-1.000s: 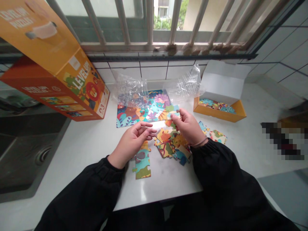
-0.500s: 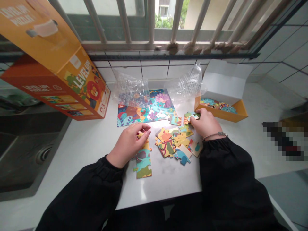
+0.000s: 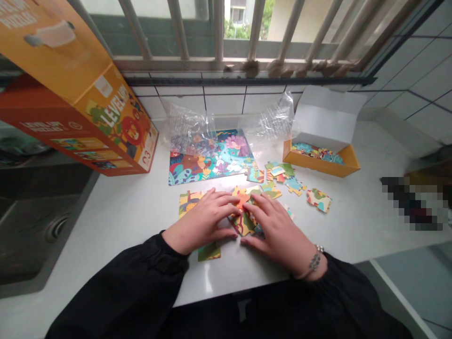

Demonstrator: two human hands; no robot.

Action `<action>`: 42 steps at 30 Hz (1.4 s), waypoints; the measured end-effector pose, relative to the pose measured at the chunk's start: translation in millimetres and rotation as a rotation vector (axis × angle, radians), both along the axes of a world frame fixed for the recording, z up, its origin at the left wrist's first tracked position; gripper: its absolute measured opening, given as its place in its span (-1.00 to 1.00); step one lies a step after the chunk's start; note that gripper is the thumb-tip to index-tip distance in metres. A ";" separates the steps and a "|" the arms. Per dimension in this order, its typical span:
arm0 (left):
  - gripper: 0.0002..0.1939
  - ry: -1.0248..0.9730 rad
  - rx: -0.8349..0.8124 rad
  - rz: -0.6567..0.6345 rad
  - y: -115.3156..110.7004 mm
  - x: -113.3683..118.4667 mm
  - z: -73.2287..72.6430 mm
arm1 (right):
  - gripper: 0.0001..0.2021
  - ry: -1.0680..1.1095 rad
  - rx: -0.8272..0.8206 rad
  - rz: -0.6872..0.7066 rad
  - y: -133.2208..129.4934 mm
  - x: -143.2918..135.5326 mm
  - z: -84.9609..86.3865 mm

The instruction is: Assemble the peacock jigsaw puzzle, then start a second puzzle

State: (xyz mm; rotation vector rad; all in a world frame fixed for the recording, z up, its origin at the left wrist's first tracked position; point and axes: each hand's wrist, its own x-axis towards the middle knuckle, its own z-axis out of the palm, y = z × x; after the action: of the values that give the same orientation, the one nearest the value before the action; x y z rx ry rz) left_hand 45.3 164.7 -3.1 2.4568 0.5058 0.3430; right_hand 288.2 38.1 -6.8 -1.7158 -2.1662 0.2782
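Note:
My left hand (image 3: 212,212) lies over some joined puzzle pieces (image 3: 209,253) and hides most of them. Its fingers are stretched out and reach the left side of a loose heap of puzzle pieces (image 3: 243,226). From the right, my right hand (image 3: 277,230) covers much of this heap, fingers spread and thumb apart. The two hands almost meet, fingertips on or just above the pieces; neither visibly grips one. Behind the hands, a small group of pieces (image 3: 278,172) lies near the picture sheet. One piece (image 3: 319,200) lies apart at the right.
A colourful animal picture sheet (image 3: 208,165) lies at the back, partly under crumpled clear plastic bags (image 3: 190,125). An open yellow box (image 3: 318,165) holds more pieces. A tall orange puzzle box (image 3: 120,127) stands left, beside a sink (image 3: 67,207). Window bars (image 3: 219,33) rise behind.
My right hand has come from the back group towards me and left, onto the heap. My left hand has shifted right and its fingers have straightened. A piece now lies apart at the right.

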 end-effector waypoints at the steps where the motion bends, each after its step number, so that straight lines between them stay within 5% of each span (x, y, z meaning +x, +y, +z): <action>1: -0.59 0.007 -0.012 -0.008 -0.7 -0.1 2.6 | -0.27 -0.012 0.001 -0.029 -10.9 -4.0 -4.6; 6: -0.74 0.026 -0.068 -0.084 -2.7 -0.8 14.4 | -0.36 -0.041 0.010 -0.171 -40.8 10.4 -21.3; 12: -0.81 0.004 -0.122 -0.108 -1.4 -0.3 15.9 | -0.38 -0.049 0.085 -0.360 -41.6 52.9 -33.1; 18: -0.82 -0.005 -0.087 -0.157 -4.2 2.3 16.5 | -0.53 -0.091 0.270 -0.410 -39.5 43.9 -22.9; 24: -0.76 -0.044 0.111 0.050 -0.7 0.0 5.5 | -0.60 -0.027 0.280 0.188 -55.2 -25.6 -8.8; 27: -0.70 0.017 0.168 0.106 2.4 -1.8 -3.0 | -0.71 0.022 0.245 0.287 -59.9 -42.3 -10.2; 35: -0.63 0.075 0.265 0.251 1.4 -0.9 -4.7 | -0.94 0.119 0.279 0.110 -68.0 -23.4 -11.8; 42: -0.59 0.032 0.300 0.566 18.8 -16.8 8.0 | -0.69 0.086 0.222 -0.147 -68.6 -24.0 -16.4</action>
State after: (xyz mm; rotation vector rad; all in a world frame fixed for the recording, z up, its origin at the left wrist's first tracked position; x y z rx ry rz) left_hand 28.5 183.6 4.9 2.5635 1.2462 0.6456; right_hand 264.2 -30.6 -23.2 -1.6929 -1.9194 0.0685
